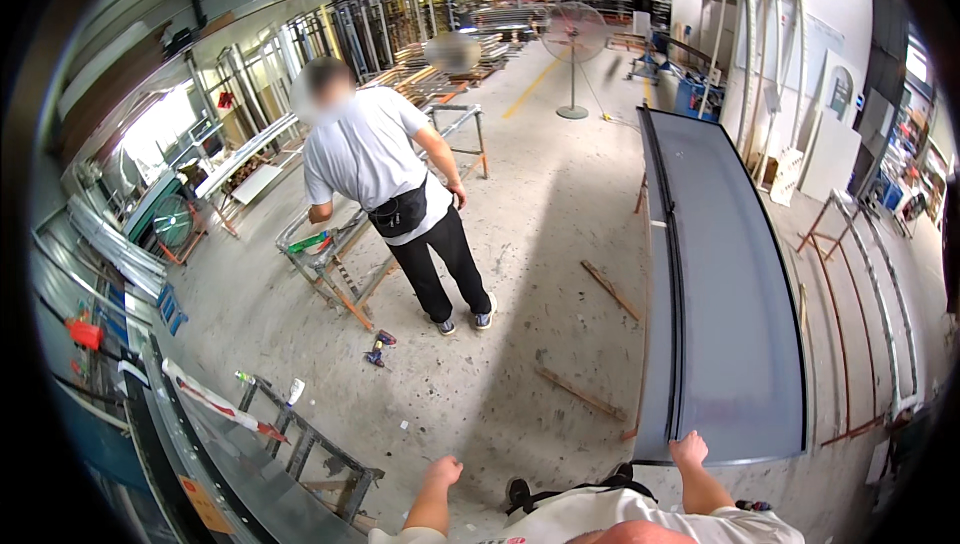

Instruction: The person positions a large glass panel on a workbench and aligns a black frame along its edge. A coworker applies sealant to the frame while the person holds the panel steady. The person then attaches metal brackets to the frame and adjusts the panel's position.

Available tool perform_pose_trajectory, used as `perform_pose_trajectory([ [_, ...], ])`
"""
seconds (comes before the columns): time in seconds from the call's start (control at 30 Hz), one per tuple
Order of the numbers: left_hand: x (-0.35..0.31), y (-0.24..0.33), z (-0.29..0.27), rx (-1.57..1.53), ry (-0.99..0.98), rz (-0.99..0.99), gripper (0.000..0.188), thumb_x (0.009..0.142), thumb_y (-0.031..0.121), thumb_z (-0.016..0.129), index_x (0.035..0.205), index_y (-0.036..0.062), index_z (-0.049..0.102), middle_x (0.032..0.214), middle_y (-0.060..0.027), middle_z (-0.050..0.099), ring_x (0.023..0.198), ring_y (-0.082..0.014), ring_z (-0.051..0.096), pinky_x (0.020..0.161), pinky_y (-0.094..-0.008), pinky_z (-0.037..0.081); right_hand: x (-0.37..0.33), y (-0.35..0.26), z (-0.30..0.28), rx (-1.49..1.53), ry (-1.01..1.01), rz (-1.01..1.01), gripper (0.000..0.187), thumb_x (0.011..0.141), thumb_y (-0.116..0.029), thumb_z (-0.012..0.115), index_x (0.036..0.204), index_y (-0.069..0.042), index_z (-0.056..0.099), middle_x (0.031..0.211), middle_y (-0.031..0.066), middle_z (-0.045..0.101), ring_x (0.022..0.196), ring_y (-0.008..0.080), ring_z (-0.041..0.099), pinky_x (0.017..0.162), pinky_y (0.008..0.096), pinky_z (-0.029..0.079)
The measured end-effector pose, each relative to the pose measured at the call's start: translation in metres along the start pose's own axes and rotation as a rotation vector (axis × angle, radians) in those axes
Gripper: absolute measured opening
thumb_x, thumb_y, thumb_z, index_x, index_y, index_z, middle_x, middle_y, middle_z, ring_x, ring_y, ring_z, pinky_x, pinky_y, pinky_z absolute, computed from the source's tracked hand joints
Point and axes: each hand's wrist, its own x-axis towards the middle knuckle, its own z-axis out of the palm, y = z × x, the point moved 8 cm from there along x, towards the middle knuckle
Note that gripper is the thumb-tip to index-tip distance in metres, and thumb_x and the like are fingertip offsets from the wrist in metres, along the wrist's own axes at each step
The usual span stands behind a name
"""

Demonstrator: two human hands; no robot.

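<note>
My left hand (444, 471) hangs in front of me above the concrete floor, its fingers curled closed, with nothing visible in it. My right hand (688, 448) is also closed, at the near end of a long grey panel (735, 274). It overlaps the end of a black strip (674, 274) that runs lengthwise along the panel. Whether its fingers grip the strip, the panel's edge or something small is hidden. The panel lies flat at my right, raised off the floor, with a dark frame around its rim.
A person (375, 164) in a grey shirt stands ahead-left at a metal trestle (335, 264). A cordless drill (379, 348) and wooden strips (582, 394) lie on the floor. A metal ladder-like frame (310, 444) stands at near left, a pedestal fan (573, 54) far ahead, rails (860, 314) at right.
</note>
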Motion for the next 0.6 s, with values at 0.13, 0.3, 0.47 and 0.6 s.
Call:
perform_pose_trajectory([
  [0.13,-0.018,0.001,0.041,-0.088,0.015,0.082,0.042,0.092,0.044,0.067,0.116,0.0098,0.073,0.111,-0.0132,0.076,0.106,-0.0317,0.071,0.094,-0.0444,0.055,0.000,-0.027,0.003,-0.020,-0.086,-0.097,0.052,0.082,-0.045,0.074,0.110,-0.002,0.063,0.105,0.0175,0.075,0.100,0.0339,0.074,0.087,0.0436,0.060],
  [0.3,-0.073,0.066,0.152,0.073,-0.339,0.098,0.029,0.089,0.031,0.067,0.109,0.0128,0.076,0.110,-0.0163,0.075,0.105,-0.0365,0.071,0.090,-0.0463,0.056,0.013,-0.012,-0.005,-0.094,-0.196,-0.187,0.060,0.085,-0.055,0.069,0.115,-0.003,0.065,0.110,0.0178,0.075,0.105,0.0335,0.074,0.091,0.0431,0.058],
  [0.47,-0.115,0.128,0.227,0.177,-0.570,0.304,0.028,0.086,0.027,0.067,0.107,0.0114,0.076,0.110,-0.0161,0.075,0.103,-0.0370,0.071,0.088,-0.0465,0.057,0.012,-0.020,-0.008,-0.113,-0.240,-0.341,0.063,0.087,-0.061,0.067,0.112,-0.003,0.069,0.108,0.0165,0.076,0.105,0.0319,0.074,0.091,0.0414,0.057],
  [0.6,-0.103,0.182,0.202,0.324,-0.433,0.402,0.029,0.087,0.027,0.066,0.109,0.0113,0.076,0.111,-0.0162,0.075,0.103,-0.0373,0.071,0.088,-0.0464,0.057,0.015,-0.019,0.001,-0.094,-0.295,-0.406,0.062,0.090,-0.060,0.063,0.112,-0.002,0.071,0.105,0.0147,0.077,0.102,0.0302,0.075,0.089,0.0404,0.058],
])
